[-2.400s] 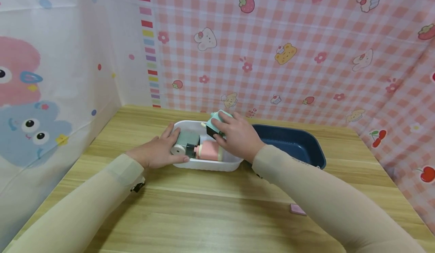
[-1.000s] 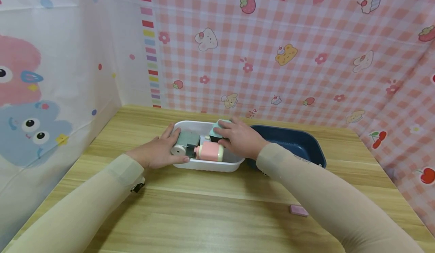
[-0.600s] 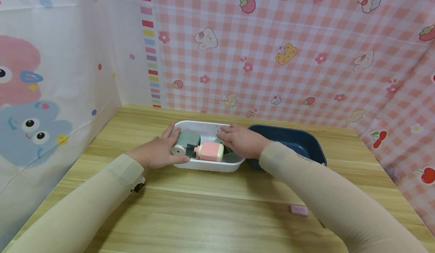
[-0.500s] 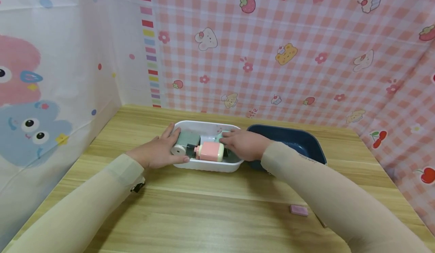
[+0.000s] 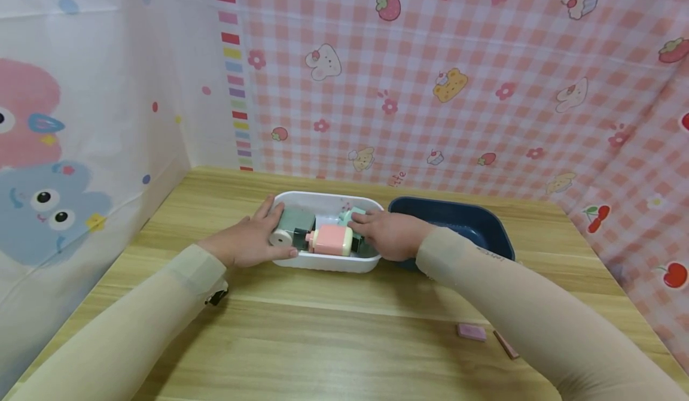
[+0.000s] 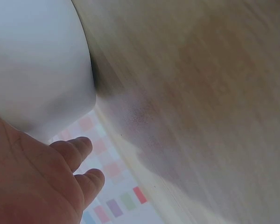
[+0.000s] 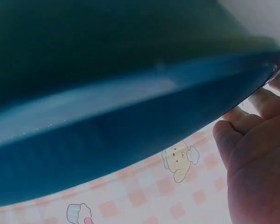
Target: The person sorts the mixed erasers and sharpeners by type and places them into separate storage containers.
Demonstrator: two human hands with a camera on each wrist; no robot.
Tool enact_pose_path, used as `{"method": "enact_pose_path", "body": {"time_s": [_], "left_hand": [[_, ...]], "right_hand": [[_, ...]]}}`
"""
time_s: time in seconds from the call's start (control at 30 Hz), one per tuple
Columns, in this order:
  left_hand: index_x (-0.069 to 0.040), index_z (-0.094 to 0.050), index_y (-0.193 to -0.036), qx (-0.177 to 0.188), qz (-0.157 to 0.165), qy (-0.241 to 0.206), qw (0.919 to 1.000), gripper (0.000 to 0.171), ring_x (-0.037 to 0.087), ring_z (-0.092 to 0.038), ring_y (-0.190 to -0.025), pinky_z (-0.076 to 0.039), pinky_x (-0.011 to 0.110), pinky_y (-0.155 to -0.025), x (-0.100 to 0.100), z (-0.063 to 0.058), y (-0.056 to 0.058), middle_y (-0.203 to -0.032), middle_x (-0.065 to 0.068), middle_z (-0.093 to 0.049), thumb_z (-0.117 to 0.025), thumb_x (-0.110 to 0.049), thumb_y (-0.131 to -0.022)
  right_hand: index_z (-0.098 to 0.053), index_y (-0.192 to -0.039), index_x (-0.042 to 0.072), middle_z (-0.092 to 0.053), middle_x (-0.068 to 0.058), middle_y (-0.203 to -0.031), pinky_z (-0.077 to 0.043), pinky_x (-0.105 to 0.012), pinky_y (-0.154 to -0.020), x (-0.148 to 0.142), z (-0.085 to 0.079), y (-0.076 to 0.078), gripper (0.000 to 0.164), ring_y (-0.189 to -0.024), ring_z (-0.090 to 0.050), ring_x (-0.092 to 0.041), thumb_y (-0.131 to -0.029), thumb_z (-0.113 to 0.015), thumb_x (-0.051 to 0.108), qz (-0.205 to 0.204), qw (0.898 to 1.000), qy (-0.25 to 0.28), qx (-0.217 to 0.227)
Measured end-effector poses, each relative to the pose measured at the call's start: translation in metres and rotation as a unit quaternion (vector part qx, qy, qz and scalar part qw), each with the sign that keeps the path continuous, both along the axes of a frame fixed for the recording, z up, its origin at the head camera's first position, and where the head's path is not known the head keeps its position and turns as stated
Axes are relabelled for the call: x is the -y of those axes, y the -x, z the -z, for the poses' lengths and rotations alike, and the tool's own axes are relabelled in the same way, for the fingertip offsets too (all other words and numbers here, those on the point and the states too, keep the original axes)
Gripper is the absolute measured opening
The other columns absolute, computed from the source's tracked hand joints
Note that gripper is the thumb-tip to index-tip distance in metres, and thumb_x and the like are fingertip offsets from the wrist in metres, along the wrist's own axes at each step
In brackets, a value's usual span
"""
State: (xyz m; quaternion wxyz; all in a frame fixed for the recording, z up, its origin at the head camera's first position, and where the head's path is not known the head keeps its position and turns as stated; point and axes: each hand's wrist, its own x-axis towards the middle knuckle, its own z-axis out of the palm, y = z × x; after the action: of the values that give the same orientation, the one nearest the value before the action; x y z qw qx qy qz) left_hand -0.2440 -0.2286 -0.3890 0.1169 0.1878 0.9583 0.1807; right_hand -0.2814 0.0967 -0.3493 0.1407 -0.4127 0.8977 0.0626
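In the head view a white plastic basket (image 5: 323, 262) stands on the table. Inside lie a grey-green pencil sharpener (image 5: 298, 220) with a round white end, a pink-and-cream one (image 5: 332, 239) and a mint one with a dark part (image 5: 347, 215). My left hand (image 5: 247, 236) rests on the basket's left end, fingers spread, thumb along the front rim. My right hand (image 5: 395, 233) reaches over the right end, its curled fingers gripping the mint pencil sharpener and partly hiding it. The left wrist view shows my left hand (image 6: 37, 182) against the basket's outer wall (image 6: 42, 65).
A dark blue basket (image 5: 484, 221) stands right of the white one, partly behind my right forearm. Towards the front right lie a small pink block (image 5: 471, 331) and a thin reddish stick (image 5: 506, 345). Patterned cloth (image 5: 430, 120) hangs behind the table.
My right hand has lowered the mint pencil sharpener from above the white basket into its right part, behind the pink one. My left hand stays on the basket's left end.
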Motion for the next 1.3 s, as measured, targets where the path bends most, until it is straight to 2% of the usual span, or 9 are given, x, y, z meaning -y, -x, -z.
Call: {"method": "enact_pose_path", "body": {"time_s": [0.2,0.37,0.63,0.9,1.07,1.3], "left_hand": [[-0.001,-0.001,-0.168,-0.004,-0.001,-0.002,1.0,0.112,0.047,-0.011,-0.162,-0.015,0.072,-0.127,0.0,-0.002,0.0,-0.175,0.025,0.014,-0.058,-0.067,-0.098],[-0.001,-0.001,-0.168,-0.003,-0.001,-0.001,1.0,0.112,0.047,-0.014,-0.161,-0.015,0.072,-0.127,-0.001,-0.003,-0.001,-0.175,0.025,0.014,-0.058,-0.067,-0.098],[0.0,-0.002,-0.168,-0.007,-0.003,-0.001,1.0,0.113,0.047,-0.013,-0.162,-0.014,0.074,-0.126,-0.002,0.001,0.001,-0.175,0.026,0.012,-0.057,-0.068,-0.098],[-0.001,-0.003,-0.169,-0.021,-0.003,0.013,0.9997,0.115,0.049,-0.009,-0.162,-0.013,0.072,-0.127,0.0,-0.001,-0.001,-0.175,0.026,0.009,-0.058,-0.072,-0.095],[-0.001,-0.008,-0.169,-0.05,0.012,0.027,0.9983,0.115,0.049,-0.006,-0.162,-0.012,0.07,-0.128,-0.003,-0.008,-0.005,-0.176,0.026,0.001,-0.058,-0.073,-0.094],[-0.005,-0.012,-0.169,-0.107,0.054,0.029,0.9924,0.105,0.049,-0.007,-0.162,-0.009,0.068,-0.13,-0.021,-0.023,-0.014,-0.177,0.022,-0.007,-0.064,-0.062,-0.097]], "right_hand": [[-0.031,-0.167,0.017,-0.025,-0.006,-0.175,-0.032,-0.05,-0.129,-0.001,-0.001,0.0,0.054,-0.163,-0.023,-0.032,-0.114,-0.04,0.02,0.01,1.0,0.008,0.009],[-0.033,-0.167,0.021,-0.024,-0.004,-0.176,-0.028,-0.05,-0.13,-0.004,-0.006,-0.002,0.053,-0.163,-0.022,-0.031,-0.114,-0.039,0.021,0.038,0.999,0.033,0.022],[-0.04,-0.164,0.017,-0.029,-0.008,-0.174,-0.027,-0.052,-0.131,-0.018,-0.018,-0.004,0.051,-0.162,-0.025,-0.033,-0.113,-0.044,0.022,0.05,0.996,0.069,-0.007],[-0.044,-0.162,0.015,-0.035,-0.012,-0.171,-0.034,-0.054,-0.127,-0.046,-0.024,-0.008,0.052,-0.159,-0.033,-0.035,-0.111,-0.052,0.024,0.071,0.992,0.091,-0.048],[-0.045,-0.161,0.014,-0.034,-0.014,-0.171,-0.037,-0.055,-0.125,-0.069,-0.025,-0.011,0.054,-0.158,-0.035,-0.036,-0.109,-0.057,0.024,0.091,0.988,0.108,-0.065],[-0.046,-0.16,0.01,-0.032,-0.017,-0.172,-0.034,-0.059,-0.125,-0.097,-0.025,-0.017,0.055,-0.158,-0.032,-0.041,-0.109,-0.058,0.025,0.109,0.983,0.132,-0.069]]}}
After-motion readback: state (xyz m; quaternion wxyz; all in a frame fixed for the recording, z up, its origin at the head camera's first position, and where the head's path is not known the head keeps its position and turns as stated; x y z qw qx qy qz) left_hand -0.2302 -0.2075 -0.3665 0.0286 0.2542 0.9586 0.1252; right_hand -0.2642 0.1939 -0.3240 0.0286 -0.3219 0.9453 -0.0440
